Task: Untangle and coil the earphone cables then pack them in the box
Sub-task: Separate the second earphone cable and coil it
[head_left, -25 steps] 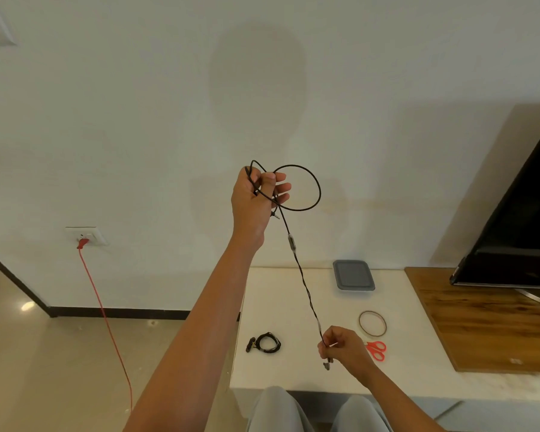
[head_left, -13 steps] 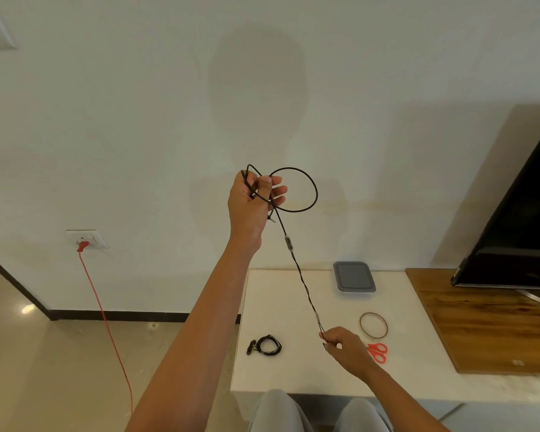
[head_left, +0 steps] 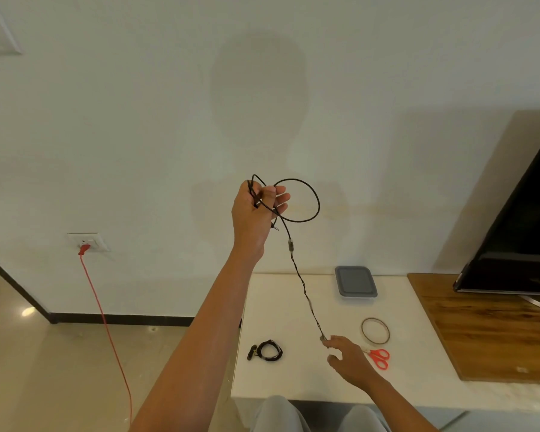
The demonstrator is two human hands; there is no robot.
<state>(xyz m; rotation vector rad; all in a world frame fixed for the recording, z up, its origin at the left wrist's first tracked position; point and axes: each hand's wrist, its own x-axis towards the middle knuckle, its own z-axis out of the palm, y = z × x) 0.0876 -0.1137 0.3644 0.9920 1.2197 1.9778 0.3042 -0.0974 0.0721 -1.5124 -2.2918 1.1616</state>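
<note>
My left hand point(head_left: 253, 213) is raised in front of the wall and grips a black earphone cable point(head_left: 303, 275) with a loop point(head_left: 317, 201) sticking out to the right. The cable runs taut down and to the right, past an inline remote point(head_left: 290, 246), to my right hand point(head_left: 345, 358), whose fingertips pinch its lower end just above the white table point(head_left: 293, 307). A second earphone point(head_left: 267, 350), coiled, lies on the table's left part. A grey lidded box point(head_left: 355, 281) sits at the table's back.
A rubber band ring point(head_left: 375, 330) and red-handled scissors point(head_left: 379, 357) lie right of my right hand. A wooden board point(head_left: 480, 332) carries a black TV point(head_left: 518, 238) at the right. A red cord point(head_left: 106, 332) hangs from a wall socket at left.
My right hand has slid down the cable to its lower end and opened its fingers somewhat. The left hand with the loop has barely moved.
</note>
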